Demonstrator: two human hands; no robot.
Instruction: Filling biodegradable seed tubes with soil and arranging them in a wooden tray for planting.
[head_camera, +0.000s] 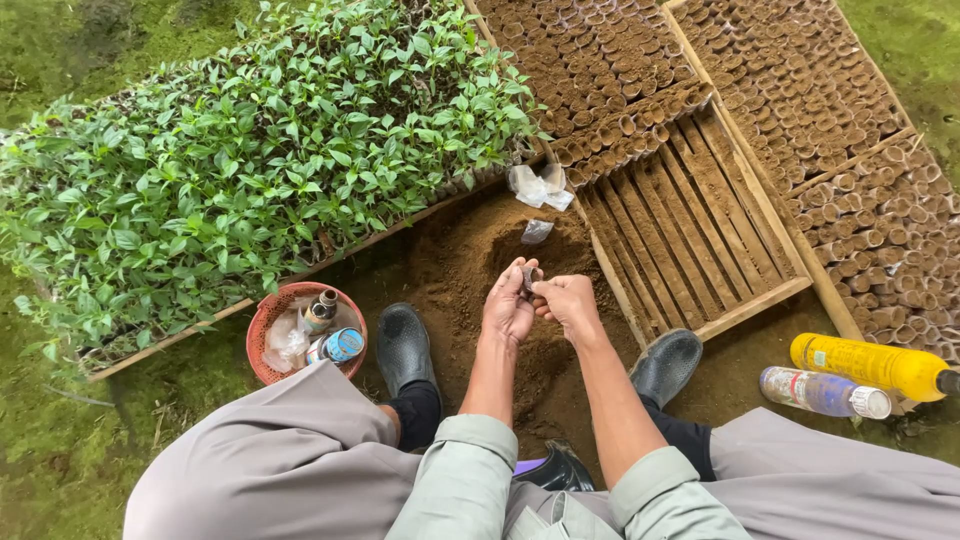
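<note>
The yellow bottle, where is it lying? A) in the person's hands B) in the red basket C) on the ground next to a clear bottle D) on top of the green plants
C: the yellow bottle lies on its side on the ground at the right, just beside the clear bottle, far from the red basket.

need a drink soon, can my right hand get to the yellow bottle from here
Probably yes: the yellow bottle lies on open ground to the right, with only the clear bottle before it. But the right hand is busy pinching a small pot with the left hand.
</note>
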